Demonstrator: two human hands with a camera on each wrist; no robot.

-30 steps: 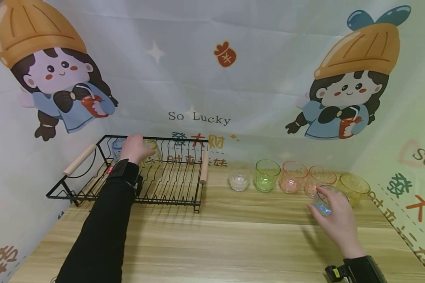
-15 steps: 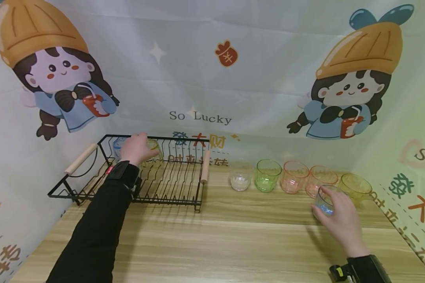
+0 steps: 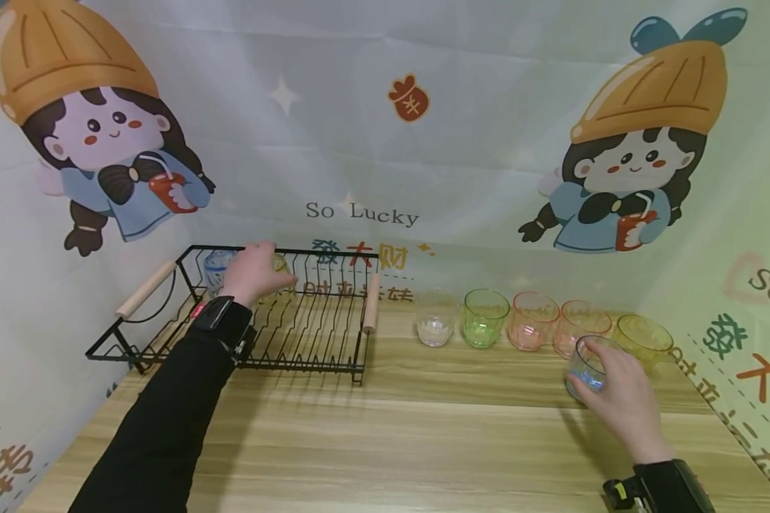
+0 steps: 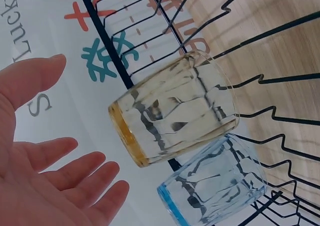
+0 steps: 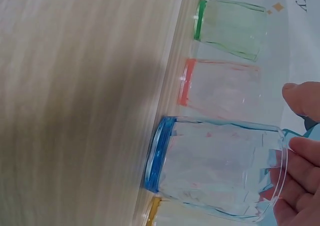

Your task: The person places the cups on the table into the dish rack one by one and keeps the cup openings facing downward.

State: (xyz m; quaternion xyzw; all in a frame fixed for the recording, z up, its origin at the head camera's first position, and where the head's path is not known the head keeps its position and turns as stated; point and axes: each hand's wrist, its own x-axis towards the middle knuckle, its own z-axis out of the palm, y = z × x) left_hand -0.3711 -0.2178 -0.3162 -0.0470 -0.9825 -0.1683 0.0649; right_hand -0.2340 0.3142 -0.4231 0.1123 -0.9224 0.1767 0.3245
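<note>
My left hand (image 3: 252, 274) hovers over the black wire rack (image 3: 327, 368), fingers and thumb spread. In the left wrist view that hand stands apart from a yellow-tinted drinking glass (image 4: 175, 110), turned upside down in the rack. An inverted blue-tinted glass (image 4: 215, 183) sits beside it. At the right of the table, my right hand (image 3: 625, 399) is around the rim of another blue-based glass (image 5: 215, 166), which stands upright. The right thumb shows apart from this glass in the right wrist view; the other fingers (image 5: 300, 173) lie by its rim, and their contact is unclear.
Behind the right hand, a row holds a clear glass (image 3: 435, 328), a green glass (image 3: 485, 320), two pink glasses, one nearer the middle (image 3: 532, 324), and a yellow glass (image 3: 648, 338). The rack has wooden handles (image 3: 372, 303). A printed cloth (image 3: 475, 164) hangs behind the table.
My left hand has shifted slightly right above the rack, with its thumb farther out. My right hand has moved slightly right, its thumb now closer to the blue glass, which stays in nearly the same place.
</note>
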